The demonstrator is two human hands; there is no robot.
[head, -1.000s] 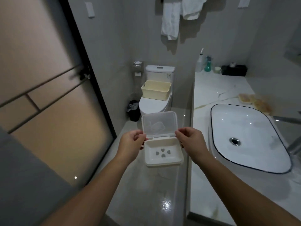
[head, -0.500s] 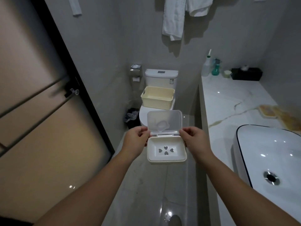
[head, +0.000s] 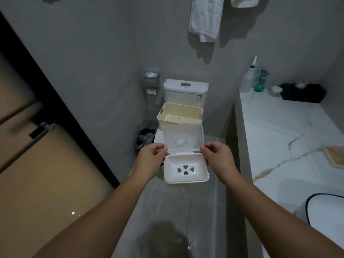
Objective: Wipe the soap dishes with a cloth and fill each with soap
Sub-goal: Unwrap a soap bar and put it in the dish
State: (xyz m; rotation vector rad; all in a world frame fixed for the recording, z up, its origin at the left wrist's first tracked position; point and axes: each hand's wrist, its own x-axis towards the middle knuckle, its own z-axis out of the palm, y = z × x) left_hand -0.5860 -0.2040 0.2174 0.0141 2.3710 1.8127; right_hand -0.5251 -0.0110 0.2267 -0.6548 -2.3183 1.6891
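Home bathroom: toilet (head: 185, 94) at frame centre, towel (head: 205, 17) hung upper centre, marble counter (head: 279, 127) right, sink (head: 327, 209) lower right.

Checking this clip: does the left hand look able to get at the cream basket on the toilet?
Probably not yet: the left hand, like the right hand, pinches the open soap dish, whose raised lid sits in front of the basket. Once it lets go, nothing else seems to block it.

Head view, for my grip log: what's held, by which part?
White plastic soap dish, clear lid open; left hand and right hand pinch its hinge-side corners.
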